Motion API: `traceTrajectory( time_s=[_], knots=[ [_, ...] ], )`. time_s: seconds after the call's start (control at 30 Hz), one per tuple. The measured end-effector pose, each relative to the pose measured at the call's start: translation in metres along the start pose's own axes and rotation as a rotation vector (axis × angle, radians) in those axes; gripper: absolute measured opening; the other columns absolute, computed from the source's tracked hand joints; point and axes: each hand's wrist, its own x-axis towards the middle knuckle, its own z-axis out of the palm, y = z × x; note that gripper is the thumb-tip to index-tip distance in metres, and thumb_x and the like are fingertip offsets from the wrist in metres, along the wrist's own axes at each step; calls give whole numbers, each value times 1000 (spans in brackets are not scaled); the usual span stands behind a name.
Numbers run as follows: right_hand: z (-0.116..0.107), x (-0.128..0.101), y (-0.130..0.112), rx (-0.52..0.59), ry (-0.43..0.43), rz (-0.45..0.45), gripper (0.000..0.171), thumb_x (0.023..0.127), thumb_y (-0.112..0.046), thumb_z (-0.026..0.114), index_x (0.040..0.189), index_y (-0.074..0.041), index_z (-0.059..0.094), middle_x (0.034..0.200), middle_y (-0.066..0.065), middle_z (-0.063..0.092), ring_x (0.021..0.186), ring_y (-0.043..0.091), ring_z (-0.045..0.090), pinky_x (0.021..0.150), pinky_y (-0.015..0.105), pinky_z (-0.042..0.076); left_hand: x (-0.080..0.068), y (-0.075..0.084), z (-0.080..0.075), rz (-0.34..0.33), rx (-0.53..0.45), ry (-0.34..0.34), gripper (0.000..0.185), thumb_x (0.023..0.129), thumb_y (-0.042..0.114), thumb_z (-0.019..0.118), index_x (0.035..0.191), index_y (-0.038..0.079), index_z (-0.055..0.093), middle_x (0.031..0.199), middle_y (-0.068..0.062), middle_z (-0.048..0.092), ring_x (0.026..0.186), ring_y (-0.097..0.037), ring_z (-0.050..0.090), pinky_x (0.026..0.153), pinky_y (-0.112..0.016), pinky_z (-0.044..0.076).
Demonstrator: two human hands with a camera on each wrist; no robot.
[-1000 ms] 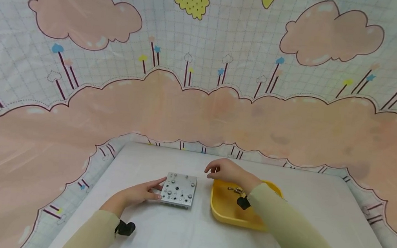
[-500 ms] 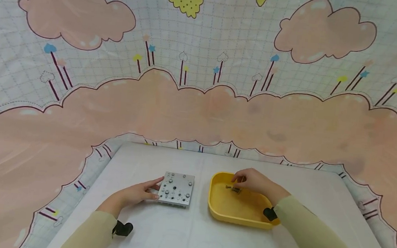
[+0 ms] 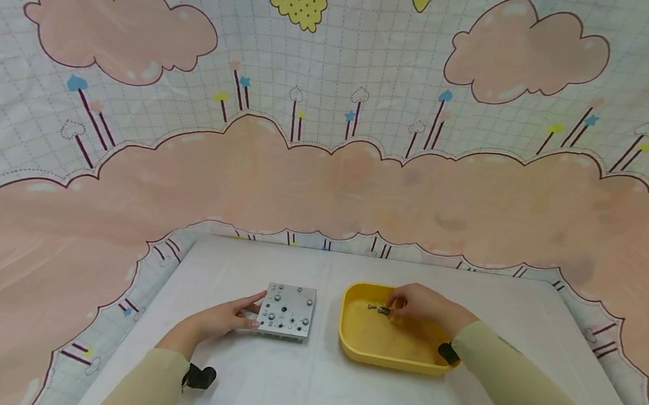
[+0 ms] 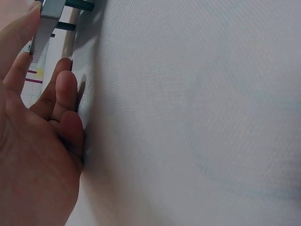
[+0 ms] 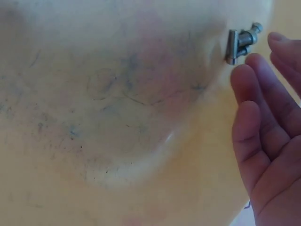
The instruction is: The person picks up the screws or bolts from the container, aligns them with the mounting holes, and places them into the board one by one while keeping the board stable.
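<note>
A square silver metal plate with holes and several screw heads sits left of centre on the white table. My left hand holds its left side, thumb at the near corner and index finger at the far one. In the left wrist view, dark threaded bolts stick out from the plate's underside, and the other fingers are curled beside the table. My right hand reaches into the yellow tray. Its bent fingertips are close to a small cluster of metal screws, with thumb and index finger apart.
The tray stands to the right of the plate, with white tabletop between and in front of them. A patterned curtain hangs behind the table and along its sides. Black wrist cameras are strapped at both cuffs.
My right hand has moved right and back from over the tray's far left edge, then down to the screws inside. The left hand stays at the plate.
</note>
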Motion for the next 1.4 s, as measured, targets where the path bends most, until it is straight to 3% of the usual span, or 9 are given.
traceTrajectory(
  time_s=[0.5,0.93,1.27,1.4],
  knots=[
    [10,6,-1,-158,-6,23,12,90,-9,71,101,-13,70,88,-4,60,84,18,52,84,37,45,3,-3,0,-4,-13,8,81,86,35,76,155,32,34,141,-6,51,131,-29,42,110,-62,24],
    [13,3,-2,-242,-9,-10,12,89,-6,70,82,-13,63,75,-2,54,74,17,50,73,35,42,2,-3,0,1,-20,5,81,86,32,76,156,30,34,139,-8,51,129,-29,44,109,-60,27],
    [14,2,1,-216,-27,2,17,90,-10,71,77,-16,61,71,-4,53,72,15,49,71,33,40,2,-3,0,4,-34,-4,82,86,32,76,156,30,33,140,-9,50,129,-30,43,109,-60,27],
    [12,0,1,-141,-39,23,15,90,-9,70,79,-15,63,73,-3,54,71,15,50,68,32,40,2,-3,-1,4,-38,-7,83,86,32,77,156,29,33,140,-9,50,128,-29,43,109,-59,27]
  ],
)
